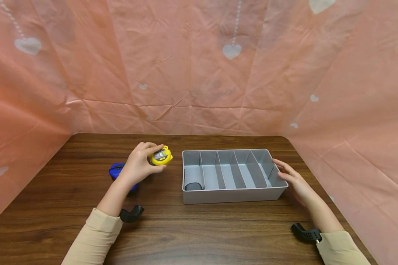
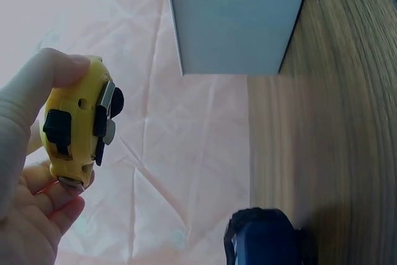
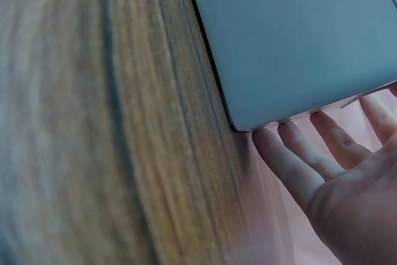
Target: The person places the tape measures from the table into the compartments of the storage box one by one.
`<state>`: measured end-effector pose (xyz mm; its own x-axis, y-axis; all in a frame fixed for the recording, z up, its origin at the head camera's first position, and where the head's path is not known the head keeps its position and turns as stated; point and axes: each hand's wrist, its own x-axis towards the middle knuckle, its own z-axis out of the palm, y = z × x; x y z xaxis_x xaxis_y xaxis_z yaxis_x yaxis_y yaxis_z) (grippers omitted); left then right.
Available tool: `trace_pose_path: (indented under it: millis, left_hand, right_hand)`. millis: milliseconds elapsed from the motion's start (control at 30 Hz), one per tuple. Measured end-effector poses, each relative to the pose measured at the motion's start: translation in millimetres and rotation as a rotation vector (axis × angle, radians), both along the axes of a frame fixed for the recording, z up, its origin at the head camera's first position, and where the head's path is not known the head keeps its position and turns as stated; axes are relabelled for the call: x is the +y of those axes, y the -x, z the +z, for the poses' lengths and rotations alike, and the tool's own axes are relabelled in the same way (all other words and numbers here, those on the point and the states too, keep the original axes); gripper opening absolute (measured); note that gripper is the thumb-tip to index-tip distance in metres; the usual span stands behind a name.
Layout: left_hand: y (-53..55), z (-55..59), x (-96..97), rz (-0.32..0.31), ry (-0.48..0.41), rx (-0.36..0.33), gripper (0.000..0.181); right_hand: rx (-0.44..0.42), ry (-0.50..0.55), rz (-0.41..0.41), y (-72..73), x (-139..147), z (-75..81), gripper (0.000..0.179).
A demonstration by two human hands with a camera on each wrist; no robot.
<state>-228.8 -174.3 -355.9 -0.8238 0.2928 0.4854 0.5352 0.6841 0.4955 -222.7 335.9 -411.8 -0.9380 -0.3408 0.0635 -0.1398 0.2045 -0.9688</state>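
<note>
Your left hand (image 1: 140, 162) pinches the yellow tape measure (image 1: 161, 156) between thumb and fingers, raised off the worktop (image 1: 199, 232) just beyond the left end of the grey tray (image 1: 233, 197). The tray's long axis runs left to right, so its leftmost compartment is nearest the tape, with the tray's end wall between them. Your right hand (image 1: 295, 184) is at the tray's far right end, fingers extended and touching it, grasping nothing. A dark grey object (image 1: 194, 187) sits in the near part of that leftmost compartment. Left of the tray, a blue-and-black object (image 1: 116, 170) lies partly behind your left wrist; you can't tell whether it is one piece.
</note>
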Motion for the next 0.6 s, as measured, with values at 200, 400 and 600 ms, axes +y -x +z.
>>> trace_pose_path:
  millis: [200, 400, 600]
  left_hand:
    - [-1.4, 1.9, 7.3, -0.020, 0.002, 0.005, 0.066]
    - [-1.9, 3.4, 15.0, -0.039, -0.006, 0.016, 0.066]
    - [-3.9, 4.8, 22.9, -0.053, -0.015, 0.007, 0.065]
  right_hand:
    - [-0.008, 0.003, 0.003, 0.0, 0, 0.2, 0.050]
    - [-0.009, 0.000, 0.001, -0.1, 0, 0.4, 0.050]
    - [-0.003, -0.002, 0.004, 0.5, 0, -0.2, 0.050]
